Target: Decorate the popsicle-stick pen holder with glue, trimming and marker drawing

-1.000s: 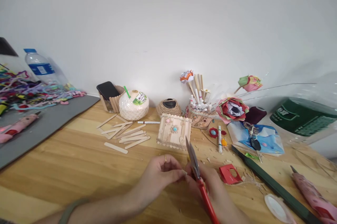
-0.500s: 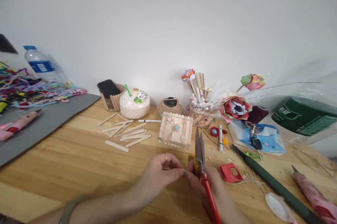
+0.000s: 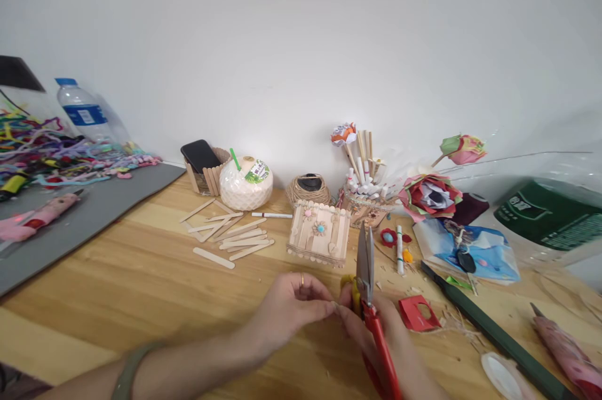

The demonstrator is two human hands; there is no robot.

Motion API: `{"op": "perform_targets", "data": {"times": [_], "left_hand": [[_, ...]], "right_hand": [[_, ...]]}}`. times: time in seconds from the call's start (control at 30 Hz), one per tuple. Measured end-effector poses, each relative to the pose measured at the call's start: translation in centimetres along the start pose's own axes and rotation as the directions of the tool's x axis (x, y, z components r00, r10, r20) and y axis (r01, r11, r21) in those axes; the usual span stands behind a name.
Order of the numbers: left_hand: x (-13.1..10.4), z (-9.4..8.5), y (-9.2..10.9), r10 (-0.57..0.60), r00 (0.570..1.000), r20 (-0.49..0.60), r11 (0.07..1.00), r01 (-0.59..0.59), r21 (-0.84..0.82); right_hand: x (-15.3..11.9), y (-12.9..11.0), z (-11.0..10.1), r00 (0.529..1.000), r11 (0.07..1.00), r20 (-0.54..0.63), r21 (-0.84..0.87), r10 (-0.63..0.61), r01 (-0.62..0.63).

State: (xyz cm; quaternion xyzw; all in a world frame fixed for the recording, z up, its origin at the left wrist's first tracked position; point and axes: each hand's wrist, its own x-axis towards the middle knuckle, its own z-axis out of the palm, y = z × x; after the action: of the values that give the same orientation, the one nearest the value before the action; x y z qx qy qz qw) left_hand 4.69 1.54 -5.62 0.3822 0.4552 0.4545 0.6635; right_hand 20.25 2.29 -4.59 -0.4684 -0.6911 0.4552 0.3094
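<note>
Close to the near edge of the wooden table [image 3: 117,287]: left hand [image 3: 294,309] with fingertips pinched together on something tiny (too small to make out), a ring on one finger, a grey-green band on the wrist. Touching it, right hand [image 3: 383,337] wrapped around the red handles of scissors [image 3: 369,300], blades pointing up and away, nearly shut. Just right of the hands, a small red paper piece [image 3: 416,313] among wood shavings; further right, a long dark green strip [image 3: 493,334] running toward the near right corner, beside a pink glue gun [image 3: 567,356]. Just beyond the scissors' tips, a small box of craft sticks [image 3: 320,234] with flower decorations. Left of it, loose craft sticks [image 3: 230,238] scattered flat. Toward the far edge, against the wall: a phone [image 3: 200,155] propped in a stick holder, a white coconut [image 3: 246,184] with a green straw, a ball of twine [image 3: 309,189], a basket of rolled sticks [image 3: 364,190], paper flowers [image 3: 429,195]. On the far left, a grey mat [image 3: 79,218] with another pink glue gun [image 3: 40,217], pipe cleaners [image 3: 56,155] and a water bottle [image 3: 84,113].
</note>
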Motion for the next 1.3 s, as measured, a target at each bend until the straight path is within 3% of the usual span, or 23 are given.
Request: {"op": "perform_targets", "data": {"times": [0.37, 0.53, 0.83, 1.03, 1.3], "left_hand": [[0.0, 0.2, 0.3, -0.029, 1.0, 0.002, 1.0, 0.029, 0.002], [0.0, 0.1, 0.5, 0.065, 0.998, -0.013, 0.998, -0.065, 0.002], [-0.4, -0.3, 2.0, 0.236, 0.959, -0.156, 0.96, -0.255, -0.117], [-0.5, -0.6, 2.8, 0.246, 0.949, -0.198, 0.931, -0.288, -0.223], [-0.7, -0.7, 3.9, 0.247, 0.941, -0.231, 0.909, -0.308, -0.282]], "right_hand": [[0.2, 0.2, 0.0, 0.997, 0.998, 0.057, 0.034, 0.05, -0.052], [0.3, 0.1, -0.2, 0.996, 0.993, 0.053, 0.088, 0.076, -0.08], [-0.1, 0.2, -0.7, 0.995, 0.993, 0.08, 0.093, 0.061, -0.068], [-0.3, -0.8, -0.8, 0.975, 0.992, 0.182, 0.005, 0.126, -0.129], [-0.6, -1.6, -1.2, 0.971, 0.991, 0.198, -0.031, 0.134, -0.131]]}}
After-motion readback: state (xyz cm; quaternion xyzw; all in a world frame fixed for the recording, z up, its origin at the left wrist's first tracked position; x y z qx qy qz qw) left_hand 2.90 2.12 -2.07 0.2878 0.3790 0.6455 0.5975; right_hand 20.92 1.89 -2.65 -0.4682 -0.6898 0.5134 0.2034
